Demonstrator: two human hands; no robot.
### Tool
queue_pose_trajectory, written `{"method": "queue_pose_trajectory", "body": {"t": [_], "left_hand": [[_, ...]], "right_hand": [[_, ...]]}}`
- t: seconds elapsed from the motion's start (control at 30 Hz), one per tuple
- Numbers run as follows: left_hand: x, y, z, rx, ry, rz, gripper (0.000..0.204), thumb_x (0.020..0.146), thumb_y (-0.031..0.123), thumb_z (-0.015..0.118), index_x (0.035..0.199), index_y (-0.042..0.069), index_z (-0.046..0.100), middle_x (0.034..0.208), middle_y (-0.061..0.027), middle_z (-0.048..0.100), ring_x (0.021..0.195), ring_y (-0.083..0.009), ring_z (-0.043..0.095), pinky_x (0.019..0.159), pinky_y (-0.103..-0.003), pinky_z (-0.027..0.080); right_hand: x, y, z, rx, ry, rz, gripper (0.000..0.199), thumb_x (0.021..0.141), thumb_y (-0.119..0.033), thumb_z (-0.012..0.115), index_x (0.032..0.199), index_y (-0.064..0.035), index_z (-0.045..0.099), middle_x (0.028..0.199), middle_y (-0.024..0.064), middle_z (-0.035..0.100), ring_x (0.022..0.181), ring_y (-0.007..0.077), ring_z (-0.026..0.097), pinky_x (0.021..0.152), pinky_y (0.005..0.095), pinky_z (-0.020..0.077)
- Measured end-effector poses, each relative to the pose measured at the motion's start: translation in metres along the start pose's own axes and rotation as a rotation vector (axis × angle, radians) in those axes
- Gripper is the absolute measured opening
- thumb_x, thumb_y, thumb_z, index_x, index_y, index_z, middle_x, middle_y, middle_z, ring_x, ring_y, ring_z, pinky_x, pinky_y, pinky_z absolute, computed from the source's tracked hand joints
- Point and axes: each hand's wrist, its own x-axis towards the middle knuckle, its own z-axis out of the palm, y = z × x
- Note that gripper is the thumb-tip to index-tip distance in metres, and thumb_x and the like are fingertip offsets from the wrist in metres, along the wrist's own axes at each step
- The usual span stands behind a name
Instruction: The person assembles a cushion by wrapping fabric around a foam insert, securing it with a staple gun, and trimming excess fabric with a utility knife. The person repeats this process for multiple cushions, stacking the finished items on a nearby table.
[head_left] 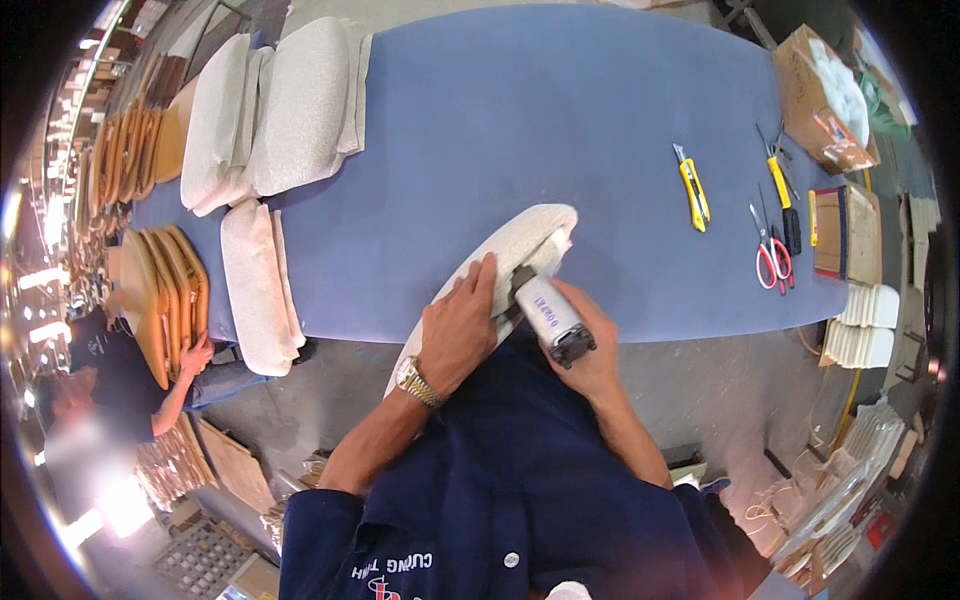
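Two hands work one cream cushion [500, 255] at the counter's [560, 110] near edge: the left hand [458, 335] presses flat and open on the fabric, the right hand [590, 350] grips a grey staple gun [550, 318]. Its nose sits just beside the left fingers, so a slip could catch them. At two o'clock lie a yellow knife [692, 190] and red scissors [772, 258]; at ten o'clock, stacked cushions [280, 110].

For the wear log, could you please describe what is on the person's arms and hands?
Both forearms are bare, with no gloves. The left hand has a metal-link wristwatch, gold and silver in tone. The right hand wears nothing visible. Dark navy short sleeves cover the upper arms.
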Motion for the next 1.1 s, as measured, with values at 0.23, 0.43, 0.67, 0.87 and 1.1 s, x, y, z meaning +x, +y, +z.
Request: {"method": "queue_pose_trajectory", "body": {"t": [0.23, 0.43, 0.67, 0.87, 1.1], "left_hand": [[0.054, 0.047, 0.022, -0.123, 0.153, 0.248, 0.062, 0.098, 0.037, 0.067, 0.146, 0.002, 0.050, 0.144, -0.0229, 0.058, 0.117, -0.0404, 0.068, 0.090, -0.046, 0.059], [0.127, -0.028, 0.043, -0.644, -0.160, 0.159, 0.062, 0.108, 0.051, 0.047, 0.158, 0.016, 0.043, 0.166, -0.0197, 0.034, 0.153, -0.0357, 0.033, 0.124, -0.047, 0.029], [0.127, -0.019, 0.079, -0.554, -0.404, 0.055, 0.072, 0.108, 0.063, 0.024, 0.167, 0.022, 0.020, 0.174, -0.0142, 0.008, 0.161, -0.0336, 0.002, 0.126, -0.061, 0.004], [0.103, 0.007, 0.045, -0.493, -0.375, 0.163, 0.073, 0.107, 0.059, 0.033, 0.168, 0.021, 0.016, 0.174, -0.0169, 0.008, 0.161, -0.0362, 0.004, 0.125, -0.064, 0.009], [0.086, 0.036, 0.033, -0.242, -0.248, 0.114, 0.087, 0.098, 0.040, 0.064, 0.165, 0.012, 0.016, 0.170, -0.0246, 0.018, 0.155, -0.0459, 0.021, 0.118, -0.065, 0.031]], "right_hand": [[0.015, 0.023, -0.061, -0.102, 0.069, 0.099, 0.050, 0.083, -0.008, 0.077, 0.130, 0.0009, 0.063, 0.114, 0.0162, 0.071, 0.102, 0.0205, 0.069, 0.091, 0.0329, 0.0529], [-0.006, 0.054, -0.076, 0.073, 0.062, 0.306, 0.045, 0.085, 0.000, 0.075, 0.128, 0.0034, 0.063, 0.113, 0.0120, 0.072, 0.105, 0.0155, 0.067, 0.094, 0.0308, 0.0514], [0.003, 0.051, -0.074, 0.027, 0.036, 0.291, 0.044, 0.084, 0.003, 0.074, 0.127, 0.0037, 0.063, 0.112, 0.0103, 0.072, 0.104, 0.0142, 0.066, 0.094, 0.0297, 0.0507], [0.013, 0.043, -0.072, 0.034, 0.023, 0.225, 0.046, 0.084, 0.003, 0.073, 0.129, 0.0038, 0.062, 0.113, 0.0104, 0.072, 0.104, 0.0141, 0.066, 0.095, 0.0291, 0.0503], [0.007, 0.043, -0.065, -0.041, 0.066, 0.167, 0.053, 0.081, 0.001, 0.075, 0.132, 0.0053, 0.062, 0.118, 0.0157, 0.072, 0.108, 0.0182, 0.068, 0.097, 0.0316, 0.0514]]}}
